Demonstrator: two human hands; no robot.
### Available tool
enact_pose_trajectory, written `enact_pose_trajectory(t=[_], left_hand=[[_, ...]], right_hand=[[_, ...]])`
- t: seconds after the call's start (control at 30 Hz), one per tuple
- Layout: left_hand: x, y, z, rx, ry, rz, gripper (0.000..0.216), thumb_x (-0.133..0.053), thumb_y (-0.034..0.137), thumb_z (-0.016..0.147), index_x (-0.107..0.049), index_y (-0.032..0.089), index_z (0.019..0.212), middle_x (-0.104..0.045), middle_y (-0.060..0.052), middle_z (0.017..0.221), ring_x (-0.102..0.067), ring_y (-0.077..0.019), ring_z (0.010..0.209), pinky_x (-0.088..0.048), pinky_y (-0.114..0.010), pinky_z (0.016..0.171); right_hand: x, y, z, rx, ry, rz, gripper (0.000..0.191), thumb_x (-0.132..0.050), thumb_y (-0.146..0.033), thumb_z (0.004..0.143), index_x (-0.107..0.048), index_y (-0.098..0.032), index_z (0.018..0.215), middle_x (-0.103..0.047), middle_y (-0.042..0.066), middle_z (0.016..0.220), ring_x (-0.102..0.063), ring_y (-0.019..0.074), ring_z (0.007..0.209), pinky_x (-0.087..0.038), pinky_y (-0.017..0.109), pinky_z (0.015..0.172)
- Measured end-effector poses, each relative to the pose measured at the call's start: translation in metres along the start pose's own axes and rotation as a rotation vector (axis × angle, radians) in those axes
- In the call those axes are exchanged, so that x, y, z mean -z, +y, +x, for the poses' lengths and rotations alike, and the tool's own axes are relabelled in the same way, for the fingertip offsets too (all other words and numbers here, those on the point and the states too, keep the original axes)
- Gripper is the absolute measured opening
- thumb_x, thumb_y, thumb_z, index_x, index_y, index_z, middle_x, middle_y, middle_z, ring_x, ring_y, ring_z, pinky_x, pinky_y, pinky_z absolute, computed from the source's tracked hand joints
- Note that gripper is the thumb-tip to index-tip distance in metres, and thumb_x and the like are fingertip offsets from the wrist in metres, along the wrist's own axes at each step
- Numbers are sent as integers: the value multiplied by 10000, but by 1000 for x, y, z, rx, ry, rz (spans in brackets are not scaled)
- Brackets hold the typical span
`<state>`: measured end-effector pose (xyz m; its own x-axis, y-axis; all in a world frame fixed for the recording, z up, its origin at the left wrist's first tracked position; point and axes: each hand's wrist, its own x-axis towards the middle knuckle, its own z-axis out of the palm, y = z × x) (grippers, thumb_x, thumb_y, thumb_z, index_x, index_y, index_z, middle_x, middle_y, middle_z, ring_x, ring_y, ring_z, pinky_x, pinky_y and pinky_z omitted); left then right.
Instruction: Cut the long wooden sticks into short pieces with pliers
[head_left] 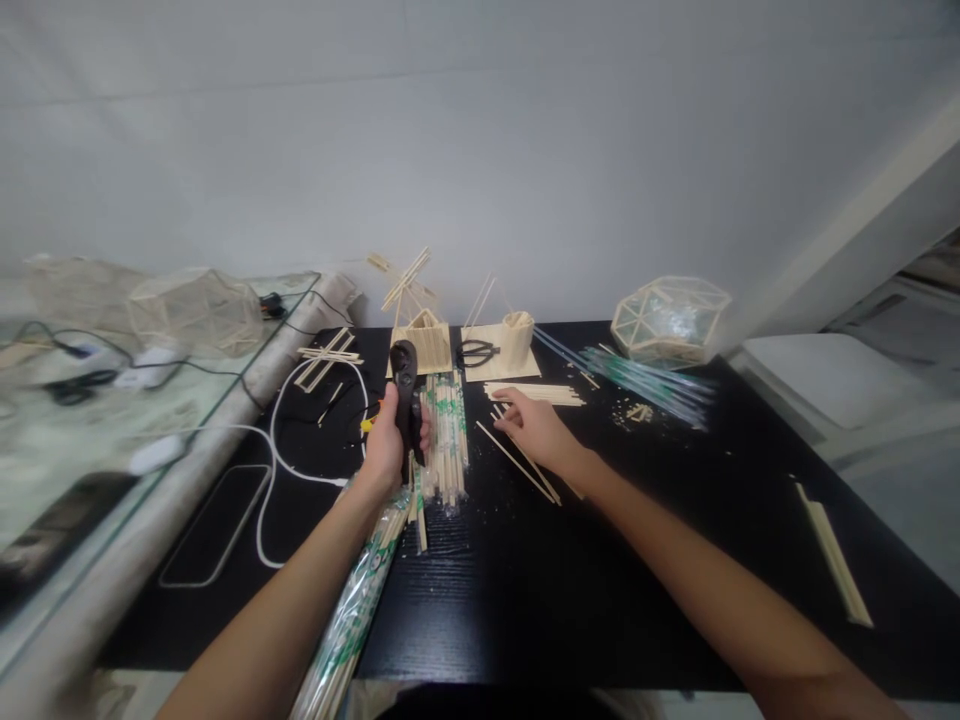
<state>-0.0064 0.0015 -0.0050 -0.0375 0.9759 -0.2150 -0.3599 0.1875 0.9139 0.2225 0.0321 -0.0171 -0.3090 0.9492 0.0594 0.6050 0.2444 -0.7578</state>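
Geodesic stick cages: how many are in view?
2 for sure: one geodesic cage at the far right end of the black table, another on the glass-topped surface to the left. A blurred shape at the far left may be a third.

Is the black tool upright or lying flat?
Upright: the left hand grips the black tool low down, its top end pointing up.

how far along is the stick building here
Done: a stick house and a faceted stick ball stand at the back. In hand: left hand grips a black tool; right hand touches loose sticks. Remaining: wrapped stick packs lie seemingly unused.
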Motion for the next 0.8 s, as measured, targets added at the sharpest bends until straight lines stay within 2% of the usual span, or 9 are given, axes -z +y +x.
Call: enact_pose_trajectory(t=[0.13, 0.3, 0.5, 0.7, 0.8], left_hand=[[3, 7, -1, -227, 100, -140, 663, -400, 812, 867, -563, 192, 695, -466, 13, 542, -467, -112, 415, -403, -242, 384], [13, 16, 6, -429, 226, -184, 646, -458, 811, 853, -540, 194, 682, -434, 32, 535, -442, -96, 426, -394, -232, 415], [17, 15, 12, -528, 290, -120, 531, -681, 694, 800, -546, 188, 716, -434, 53, 559, -405, -71, 445, -332, -197, 405], [18, 12, 13, -518, 274, -96, 521, -628, 688, 851, -555, 185, 735, -442, 51, 554, -400, -70, 422, -313, -201, 390], [20, 14, 14, -504, 273, -107, 541, -615, 713, 843, -543, 190, 722, -422, 57, 533, -392, -72, 411, -321, -209, 396]], right_hand=[[-3, 3, 1, 11, -46, -185, 411, -737, -135, 851, -634, -185, 1246, -735, 61, 965, -672, 199, 841, -478, 312, 795], [-4, 2, -2, 49, -90, -361, 275, -758, -212, 866, -687, -157, 1126, -711, 124, 1097, -653, 267, 1044, -464, 360, 909], [-8, -3, -7, 48, -147, -449, 363, -775, -340, 873, -682, -156, 1171, -661, 155, 1174, -601, 316, 1160, -455, 392, 956], [-16, -1, -10, 96, -89, -472, 426, -784, -439, 855, -676, -138, 1137, -641, 156, 1164, -572, 328, 1157, -444, 416, 989], [-21, 1, -12, 152, -65, -482, 398, -812, -407, 826, -683, -136, 1088, -636, 156, 1133, -570, 326, 1107, -451, 426, 972]])
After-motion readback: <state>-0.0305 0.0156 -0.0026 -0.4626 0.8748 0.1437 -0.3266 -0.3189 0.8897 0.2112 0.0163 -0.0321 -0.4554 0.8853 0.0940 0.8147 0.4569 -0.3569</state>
